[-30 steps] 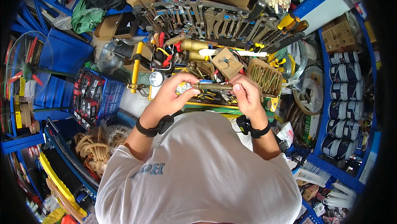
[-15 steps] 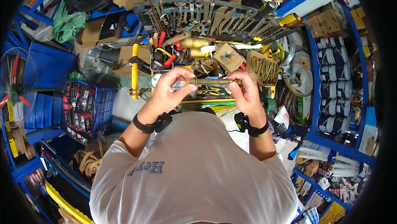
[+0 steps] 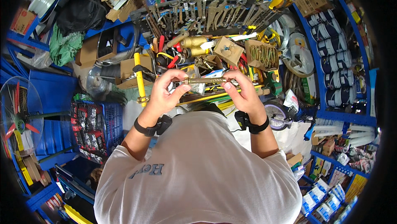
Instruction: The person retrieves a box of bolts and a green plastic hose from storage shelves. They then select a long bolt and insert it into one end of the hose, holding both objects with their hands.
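2 bare hands are raised in front of a cluttered workbench (image 3: 124,84), and a long brass-coloured bolt (image 3: 205,81) is held level between them. The left hand (image 3: 164,92) is closed on the bolt's left end, with the thumb and fingertips pinched around it and the remaining fingers curled in. The right hand (image 3: 242,93) is clenched on the right end, the thumb pressed against the bolt from below and the fingers wrapped over the top. The bolt is thus carried clear of the bench, just above the heap of parts and roughly at the middle of the view. A black wristband (image 3: 152,126) is worn on the left wrist and another black band (image 3: 249,124) on the right.

Behind the hands, a row of spanners (image 3: 194,13) is hung on a dark rack at the back of the bench. An open cardboard box of long screws (image 3: 261,55) is seen just to the right of the bolt, and a small cardboard box (image 3: 228,50) lies beside it. A yellow-handled tool (image 3: 139,79) is stood near the left hand. Brass fittings (image 3: 193,44) are piled above the bolt. At the far left a fan (image 3: 18,120) with red blades is visible, and a blue crate (image 3: 97,126) of packaged items is placed below the bench. Rolls of dark tape (image 3: 337,62) are stacked on the blue shelving (image 3: 347,116) at the right.
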Available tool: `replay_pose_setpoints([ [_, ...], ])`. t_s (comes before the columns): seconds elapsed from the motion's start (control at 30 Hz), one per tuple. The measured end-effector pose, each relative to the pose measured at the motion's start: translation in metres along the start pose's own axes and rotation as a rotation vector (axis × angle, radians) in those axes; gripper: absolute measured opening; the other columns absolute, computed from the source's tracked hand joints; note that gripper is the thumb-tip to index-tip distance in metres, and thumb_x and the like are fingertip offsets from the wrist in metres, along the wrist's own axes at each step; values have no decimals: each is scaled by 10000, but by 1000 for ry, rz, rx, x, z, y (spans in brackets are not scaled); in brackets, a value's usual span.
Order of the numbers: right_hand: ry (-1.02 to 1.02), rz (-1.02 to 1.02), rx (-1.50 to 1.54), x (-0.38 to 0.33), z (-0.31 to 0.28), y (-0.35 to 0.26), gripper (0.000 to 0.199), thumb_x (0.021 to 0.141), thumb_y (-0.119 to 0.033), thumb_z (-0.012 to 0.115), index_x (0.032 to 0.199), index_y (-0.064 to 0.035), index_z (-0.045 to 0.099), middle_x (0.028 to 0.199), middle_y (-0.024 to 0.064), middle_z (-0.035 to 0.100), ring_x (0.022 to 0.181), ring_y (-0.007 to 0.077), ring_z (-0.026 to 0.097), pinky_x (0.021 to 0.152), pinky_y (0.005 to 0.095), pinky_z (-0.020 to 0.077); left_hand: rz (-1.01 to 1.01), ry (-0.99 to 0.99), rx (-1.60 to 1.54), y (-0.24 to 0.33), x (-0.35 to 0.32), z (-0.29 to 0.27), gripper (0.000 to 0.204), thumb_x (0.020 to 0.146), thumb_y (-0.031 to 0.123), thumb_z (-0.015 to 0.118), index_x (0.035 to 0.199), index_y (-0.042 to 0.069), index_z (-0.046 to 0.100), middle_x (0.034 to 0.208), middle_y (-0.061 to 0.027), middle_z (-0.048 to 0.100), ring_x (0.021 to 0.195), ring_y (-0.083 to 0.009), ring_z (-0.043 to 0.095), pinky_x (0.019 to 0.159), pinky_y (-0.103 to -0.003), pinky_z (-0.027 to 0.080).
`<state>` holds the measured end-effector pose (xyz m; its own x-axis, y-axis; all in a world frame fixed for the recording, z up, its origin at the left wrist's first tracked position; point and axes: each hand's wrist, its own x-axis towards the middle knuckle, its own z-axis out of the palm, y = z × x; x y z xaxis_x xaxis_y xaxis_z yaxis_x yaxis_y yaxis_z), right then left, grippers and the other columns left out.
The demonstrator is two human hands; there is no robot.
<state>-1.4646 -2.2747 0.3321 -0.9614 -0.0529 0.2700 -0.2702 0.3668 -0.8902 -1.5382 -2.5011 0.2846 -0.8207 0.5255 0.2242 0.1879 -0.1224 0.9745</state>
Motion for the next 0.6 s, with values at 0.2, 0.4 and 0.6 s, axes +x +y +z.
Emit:
replay_pose_setpoints([
  [0.2, 49, 5, -21, -8, 12, -1, 163, 842, -105, 543, 958, 8, 520, 818, 121, 596, 749, 214, 581, 691, 310, 458, -25, -14, -57, -1, -10, -6, 262, 772, 56, 661, 988, 8, 520, 936, -45, 535, 871, -116, 525, 794, -262, 439],
  [0.4, 23, -5, -55, -15, 17, 7, 123, 855, -121, 535, 848, 2, 538, 746, 109, 572, 658, 222, 567, 598, 315, 441, -63, -28, 11, -3, -18, -7, 238, 761, 21, 652, 962, 10, 526, 935, -51, 547, 876, -126, 526, 798, -260, 424],
  [0.6, 38, -42, -47, -16, 22, 5, 193, 862, -185, 529, 788, -8, 528, 654, 141, 533, 589, 301, 533, 537, 358, 408, -137, 13, -44, -13, -28, -9, 252, 763, 25, 651, 974, 4, 516, 951, -51, 540, 894, -125, 510, 808, -243, 401],
])
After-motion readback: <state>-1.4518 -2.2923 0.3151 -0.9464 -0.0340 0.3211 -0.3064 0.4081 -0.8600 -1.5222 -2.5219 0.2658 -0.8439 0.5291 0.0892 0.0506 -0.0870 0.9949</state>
